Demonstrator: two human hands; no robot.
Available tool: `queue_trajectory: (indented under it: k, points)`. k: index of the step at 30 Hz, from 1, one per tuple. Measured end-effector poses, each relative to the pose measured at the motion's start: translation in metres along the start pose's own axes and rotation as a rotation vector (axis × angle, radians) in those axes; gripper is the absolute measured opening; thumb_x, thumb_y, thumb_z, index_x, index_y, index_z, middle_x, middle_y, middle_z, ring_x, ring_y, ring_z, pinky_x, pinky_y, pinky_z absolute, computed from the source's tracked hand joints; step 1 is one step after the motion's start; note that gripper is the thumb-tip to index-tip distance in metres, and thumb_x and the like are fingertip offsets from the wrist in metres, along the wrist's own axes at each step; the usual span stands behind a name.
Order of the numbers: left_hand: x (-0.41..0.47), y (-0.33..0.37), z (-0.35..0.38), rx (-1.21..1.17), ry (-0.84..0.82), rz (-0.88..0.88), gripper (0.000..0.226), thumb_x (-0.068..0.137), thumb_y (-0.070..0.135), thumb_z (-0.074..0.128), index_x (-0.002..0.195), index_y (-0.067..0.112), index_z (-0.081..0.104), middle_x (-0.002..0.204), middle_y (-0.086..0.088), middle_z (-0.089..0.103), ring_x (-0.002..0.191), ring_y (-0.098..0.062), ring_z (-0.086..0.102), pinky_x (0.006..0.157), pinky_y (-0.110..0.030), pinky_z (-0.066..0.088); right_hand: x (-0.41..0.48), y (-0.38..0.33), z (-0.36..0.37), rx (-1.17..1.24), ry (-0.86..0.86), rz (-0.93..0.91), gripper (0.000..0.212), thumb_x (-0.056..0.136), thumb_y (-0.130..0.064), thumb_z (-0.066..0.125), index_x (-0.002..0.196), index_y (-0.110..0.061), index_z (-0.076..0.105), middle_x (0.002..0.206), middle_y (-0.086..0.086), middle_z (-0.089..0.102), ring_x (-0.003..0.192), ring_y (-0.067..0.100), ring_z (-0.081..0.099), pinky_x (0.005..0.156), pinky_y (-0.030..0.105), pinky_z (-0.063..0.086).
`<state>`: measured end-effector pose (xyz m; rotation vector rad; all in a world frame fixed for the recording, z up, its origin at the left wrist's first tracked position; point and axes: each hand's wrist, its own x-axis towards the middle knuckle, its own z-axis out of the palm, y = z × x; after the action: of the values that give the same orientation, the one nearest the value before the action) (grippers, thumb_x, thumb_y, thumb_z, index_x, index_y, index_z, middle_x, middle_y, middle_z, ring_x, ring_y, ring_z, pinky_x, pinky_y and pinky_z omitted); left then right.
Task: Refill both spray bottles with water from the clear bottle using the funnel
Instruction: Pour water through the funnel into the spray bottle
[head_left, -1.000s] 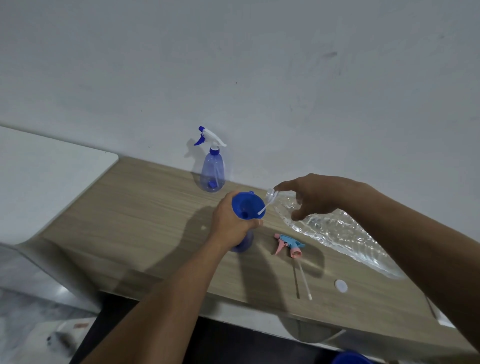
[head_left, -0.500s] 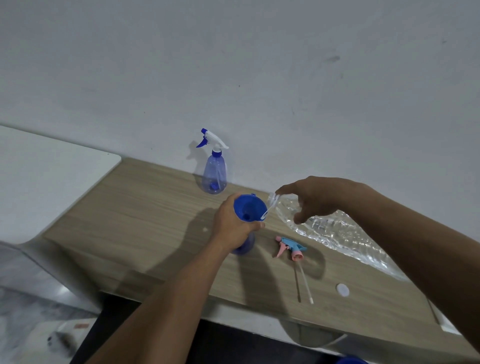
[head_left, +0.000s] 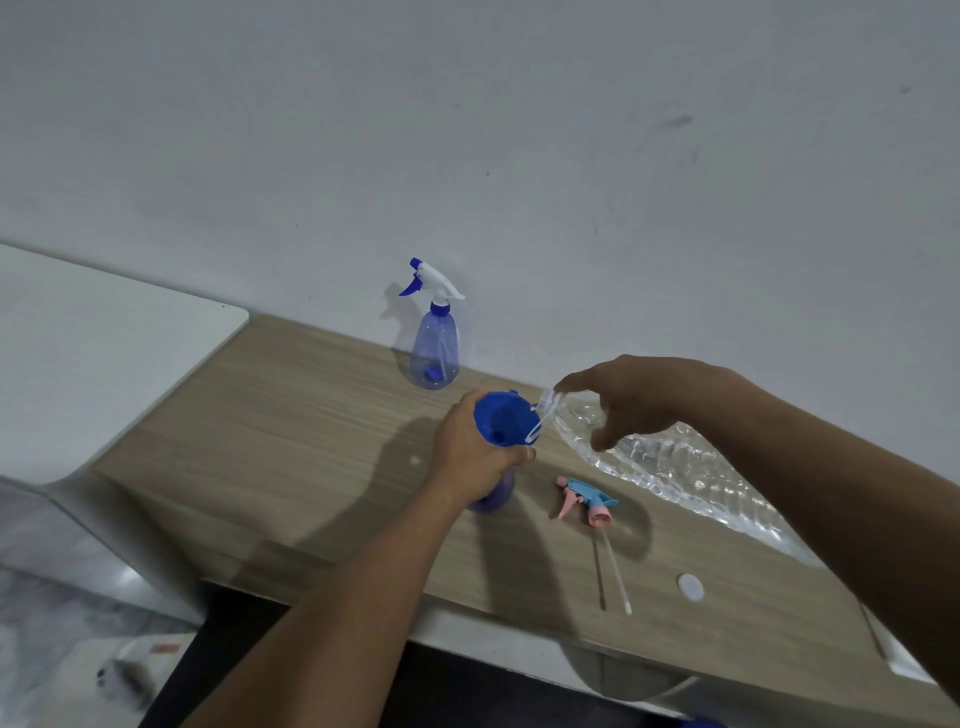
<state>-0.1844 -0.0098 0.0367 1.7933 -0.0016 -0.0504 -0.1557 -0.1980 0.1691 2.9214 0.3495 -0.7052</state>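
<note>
A blue funnel (head_left: 503, 419) sits in the neck of an open spray bottle (head_left: 493, 496) on the wooden table (head_left: 291, 415); my left hand (head_left: 470, 453) grips the neck just under the funnel. My right hand (head_left: 636, 397) holds the large clear water bottle (head_left: 670, 467) tilted, its mouth at the funnel's rim, and a thin stream of water runs into the funnel. A second spray bottle (head_left: 435, 347), blue-tinted with its white and blue trigger head on, stands upright by the wall. The pink and blue trigger head (head_left: 587, 500) with its dip tube lies on the table to the right.
A small white cap (head_left: 690, 587) lies near the table's front edge on the right. A white surface (head_left: 104, 343) adjoins the table on the left. The wall runs straight behind the table. Floor shows below at the lower left.
The view has shifted slightly. Both hands keep their hold, and water keeps running from the tilted clear bottle into the funnel.
</note>
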Motion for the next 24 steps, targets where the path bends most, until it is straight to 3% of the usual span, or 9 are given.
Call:
queue_trajectory:
  k: [4, 9, 24]
  points:
    - [0.0012, -0.002, 0.0004, 0.01, -0.001, 0.004, 0.068, 0.057, 0.021, 0.093, 0.112, 0.038, 0.058, 0.112, 0.015, 0.064, 0.101, -0.006, 0.06, 0.072, -0.011, 0.042, 0.0, -0.0015, -0.0013, 0.006, 0.004, 0.005, 0.082, 0.087, -0.037, 0.077, 0.153, -0.044, 0.031, 0.101, -0.013, 0.045, 0.099, 0.013, 0.048, 0.085, 0.031, 0.041]
    - [0.0014, -0.0023, 0.0013, 0.005, 0.005, -0.009, 0.072, 0.057, 0.022, 0.093, 0.119, 0.035, 0.058, 0.116, 0.014, 0.063, 0.105, -0.009, 0.059, 0.072, -0.011, 0.042, -0.0053, -0.003, -0.0035, -0.006, -0.013, 0.003, 0.08, 0.088, -0.034, 0.076, 0.154, -0.043, 0.03, 0.137, -0.004, 0.056, 0.101, 0.012, 0.045, 0.086, 0.03, 0.039]
    - [-0.0006, 0.0015, 0.0007, -0.028, -0.006, -0.015, 0.069, 0.058, 0.017, 0.093, 0.11, 0.041, 0.054, 0.112, 0.016, 0.062, 0.1, -0.004, 0.058, 0.069, -0.008, 0.04, -0.0031, -0.0048, -0.0025, -0.005, -0.03, 0.009, 0.082, 0.087, -0.034, 0.078, 0.154, -0.043, 0.031, 0.141, -0.003, 0.055, 0.105, 0.012, 0.048, 0.088, 0.03, 0.041]
